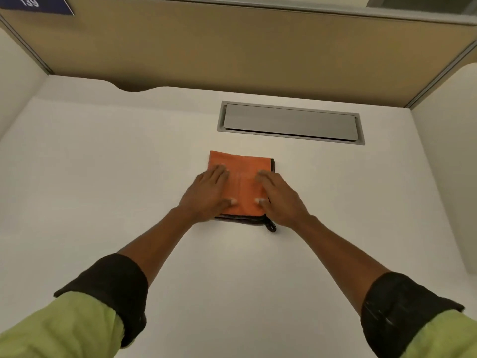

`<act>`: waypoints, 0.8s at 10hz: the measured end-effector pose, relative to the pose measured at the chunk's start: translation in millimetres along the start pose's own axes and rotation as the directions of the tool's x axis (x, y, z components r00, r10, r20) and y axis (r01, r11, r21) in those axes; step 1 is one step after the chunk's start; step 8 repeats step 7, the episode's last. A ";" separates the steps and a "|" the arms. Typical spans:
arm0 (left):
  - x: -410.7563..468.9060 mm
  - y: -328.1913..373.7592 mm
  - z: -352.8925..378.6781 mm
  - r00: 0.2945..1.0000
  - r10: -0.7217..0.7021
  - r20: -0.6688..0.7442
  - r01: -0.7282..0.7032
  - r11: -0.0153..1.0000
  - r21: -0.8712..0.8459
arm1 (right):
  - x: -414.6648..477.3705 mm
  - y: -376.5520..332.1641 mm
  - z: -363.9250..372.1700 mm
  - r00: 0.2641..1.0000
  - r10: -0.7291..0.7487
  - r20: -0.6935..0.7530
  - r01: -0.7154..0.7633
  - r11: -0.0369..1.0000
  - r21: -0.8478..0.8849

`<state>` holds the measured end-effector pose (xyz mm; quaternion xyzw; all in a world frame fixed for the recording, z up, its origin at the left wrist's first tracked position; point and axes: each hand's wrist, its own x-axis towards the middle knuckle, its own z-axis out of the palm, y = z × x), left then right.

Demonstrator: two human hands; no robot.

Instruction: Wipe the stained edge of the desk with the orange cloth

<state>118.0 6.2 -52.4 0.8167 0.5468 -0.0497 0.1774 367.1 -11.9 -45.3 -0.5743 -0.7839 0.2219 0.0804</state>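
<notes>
The orange cloth (242, 174) lies folded into a square on the white desk (103, 177), near its middle. It has a dark underside and a small dark loop at its near right corner. My left hand (206, 195) rests flat on the cloth's left part, fingers stretched forward. My right hand (280, 197) rests flat on its right part in the same way. Neither hand grips the cloth; both press on top of it. No stain shows on the desk surface in this view.
A grey metal cable flap (290, 122) is set into the desk just behind the cloth, to the right. Tan partition panels (232, 47) wall the desk at the back, white ones at both sides. A blue number tag (33, 3) sits top left.
</notes>
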 end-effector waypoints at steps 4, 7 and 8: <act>-10.6 -28.4 26.6 0.989 0.126 0.076 -0.138 0.971 0.195 | 8.7 5.8 25.0 0.989 0.014 0.147 0.003 0.994 -0.113; -10.3 10.6 2.4 0.996 0.005 0.094 -0.024 0.979 0.201 | -44.8 -1.5 4.6 0.998 0.055 -0.018 -0.055 0.998 -0.028; -10.3 10.6 2.4 0.996 0.005 0.094 -0.024 0.979 0.201 | -44.8 -1.5 4.6 0.998 0.055 -0.018 -0.055 0.998 -0.028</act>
